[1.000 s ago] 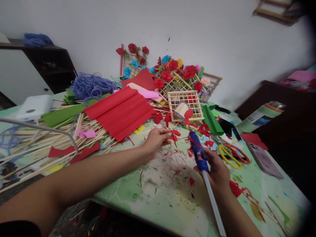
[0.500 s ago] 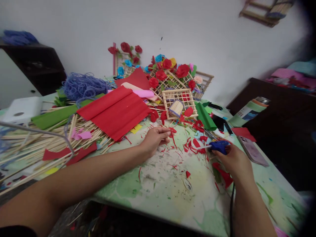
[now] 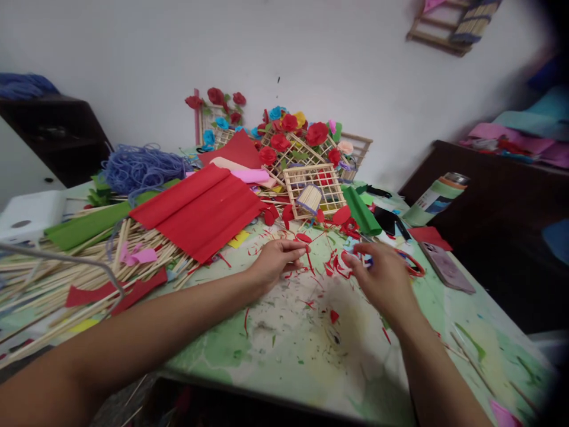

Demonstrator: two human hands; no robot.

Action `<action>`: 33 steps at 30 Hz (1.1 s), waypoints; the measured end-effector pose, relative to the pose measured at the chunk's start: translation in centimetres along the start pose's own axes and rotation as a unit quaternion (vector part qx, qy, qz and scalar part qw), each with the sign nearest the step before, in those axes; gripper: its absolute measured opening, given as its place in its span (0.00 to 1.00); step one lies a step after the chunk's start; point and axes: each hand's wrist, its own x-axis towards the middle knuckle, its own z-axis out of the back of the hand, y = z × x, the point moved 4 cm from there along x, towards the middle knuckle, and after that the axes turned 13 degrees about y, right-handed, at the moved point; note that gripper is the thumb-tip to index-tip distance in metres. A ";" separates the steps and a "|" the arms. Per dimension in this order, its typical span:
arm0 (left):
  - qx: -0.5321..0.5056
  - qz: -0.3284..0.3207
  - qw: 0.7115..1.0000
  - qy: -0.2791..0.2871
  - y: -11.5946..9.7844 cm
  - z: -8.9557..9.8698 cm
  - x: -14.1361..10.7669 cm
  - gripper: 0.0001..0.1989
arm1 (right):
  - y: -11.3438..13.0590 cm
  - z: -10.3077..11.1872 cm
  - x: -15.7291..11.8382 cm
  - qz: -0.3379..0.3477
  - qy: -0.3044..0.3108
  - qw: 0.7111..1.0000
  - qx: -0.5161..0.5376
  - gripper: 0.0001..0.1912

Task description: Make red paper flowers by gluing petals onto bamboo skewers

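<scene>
My left hand (image 3: 280, 261) is closed in a pinch on a thin red paper strip (image 3: 310, 262), which hangs from the fingertips above the table. To the right, my right hand (image 3: 384, 276) reaches palm down over red paper scraps (image 3: 333, 264), its thumb and forefinger apart. No glue gun shows in its grasp; part of what lies under and behind the fingers is hidden. Orange-handled scissors (image 3: 416, 268) lie just beyond this hand. A red oval paper petal (image 3: 304, 238) sits close past the left fingertips.
Red crepe paper (image 3: 200, 210) covers part of a pile of thin sticks (image 3: 84, 270) at left, near blue yarn (image 3: 142, 169). Stick lattices (image 3: 315, 190) with paper flowers stand at the back. A phone (image 3: 447, 267) and a bottle (image 3: 435, 198) are at right.
My right hand has let go of the blue glue gun and moved left toward the scraps. My left hand still pinches the red strip. The view has shifted slightly.
</scene>
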 end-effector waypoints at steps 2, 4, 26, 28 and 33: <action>-0.002 -0.004 1.000 -0.007 0.0 0.0 -0.1 0.11 | 2.3 -1.9 0.8 0.035 0.047 0.990 0.129 0.16; -0.003 -0.008 1.000 -0.011 0.0 -0.1 -0.1 0.11 | 3.8 -4.0 1.2 0.041 0.095 0.975 0.195 0.15; 0.396 -0.132 0.909 0.005 -1.2 -0.1 -0.3 0.07 | 7.3 -3.5 -2.2 0.161 0.015 0.987 -0.002 0.17; 0.425 -0.150 0.893 0.006 -1.4 -0.2 -0.3 0.07 | 7.7 -3.5 -2.4 0.166 0.021 0.986 0.029 0.17; 0.490 -0.205 0.846 0.031 -1.9 -0.5 -0.6 0.07 | 8.3 -2.2 -2.1 0.187 -0.005 0.982 0.013 0.17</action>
